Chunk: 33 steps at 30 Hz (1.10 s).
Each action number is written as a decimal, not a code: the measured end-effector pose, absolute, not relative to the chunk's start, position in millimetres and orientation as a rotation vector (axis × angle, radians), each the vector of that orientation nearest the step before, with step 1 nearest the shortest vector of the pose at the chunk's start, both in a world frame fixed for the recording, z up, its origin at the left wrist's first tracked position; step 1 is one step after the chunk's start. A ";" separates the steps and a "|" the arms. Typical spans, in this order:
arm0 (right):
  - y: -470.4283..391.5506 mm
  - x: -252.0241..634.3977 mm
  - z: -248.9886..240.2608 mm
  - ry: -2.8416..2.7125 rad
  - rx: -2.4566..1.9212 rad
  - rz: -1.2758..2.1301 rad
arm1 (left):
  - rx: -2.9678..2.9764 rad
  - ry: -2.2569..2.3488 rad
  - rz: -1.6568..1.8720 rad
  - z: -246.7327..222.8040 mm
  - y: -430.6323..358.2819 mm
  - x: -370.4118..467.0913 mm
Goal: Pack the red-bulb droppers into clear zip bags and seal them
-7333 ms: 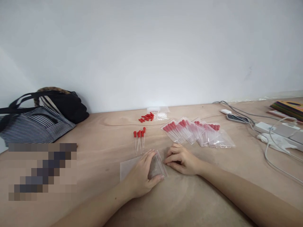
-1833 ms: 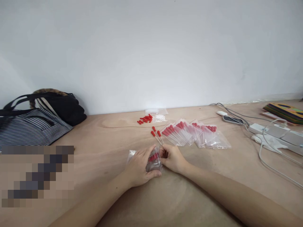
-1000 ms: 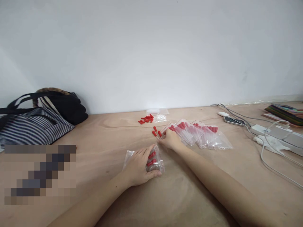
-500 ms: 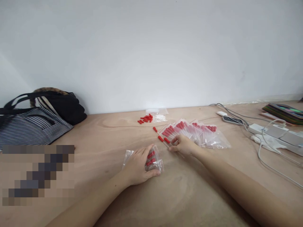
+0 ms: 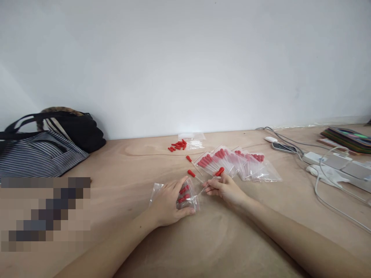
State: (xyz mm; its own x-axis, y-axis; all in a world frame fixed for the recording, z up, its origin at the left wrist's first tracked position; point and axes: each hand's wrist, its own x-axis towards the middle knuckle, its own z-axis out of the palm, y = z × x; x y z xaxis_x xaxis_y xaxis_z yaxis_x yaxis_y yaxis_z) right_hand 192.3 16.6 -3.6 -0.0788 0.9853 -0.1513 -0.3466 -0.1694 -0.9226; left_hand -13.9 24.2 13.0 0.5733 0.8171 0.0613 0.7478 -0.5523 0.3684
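Observation:
My left hand (image 5: 168,202) lies over a clear zip bag (image 5: 193,191), gripping it against the table between fingers and thumb. Red-bulbed droppers show inside that bag. Between its thumb and fingers, my right hand (image 5: 222,189) pinches a glass dropper (image 5: 219,172). The red bulb points up and away to the right, and the thin tube slants down-left toward the mouth of the bag. Two loose droppers, one nearer (image 5: 191,173) and one farther (image 5: 189,158), rest on the table between the hands and the fan of filled bags (image 5: 234,166).
Red rubber bulbs (image 5: 178,145) lie in a small pile beside glass tubes on a clear bag (image 5: 195,142) near the wall. A striped bag (image 5: 43,150) stands at left. Power strips (image 5: 339,164), cables, a phone-like device (image 5: 284,147) and a dark stack (image 5: 348,139) occupy the right.
My right hand has picked up one dropper from the table and swung its bulb up to the right, its tube now toward the bag. One nearby dropper has shifted slightly left. My left hand stays put.

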 end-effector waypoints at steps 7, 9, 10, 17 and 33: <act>10.8 178.6 -5.3 -0.891 -0.932 1.622 | 2.503 1.258 0.349 10.5 25.0 -14.4; 12.9 180.3 -9.8 -0.917 -1.020 1.463 | 2.496 1.266 0.354 10.6 24.6 -14.3; 14.0 181.1 -12.2 -0.926 -1.065 1.393 | 2.498 1.266 0.355 10.8 24.4 -14.2; 13.2 180.4 -14.3 -1.033 -1.188 1.256 | 2.525 1.252 0.339 12.3 24.3 -14.6; 14.7 159.1 -8.9 -1.424 -1.300 1.497 | 2.568 1.205 0.367 13.3 25.4 -13.4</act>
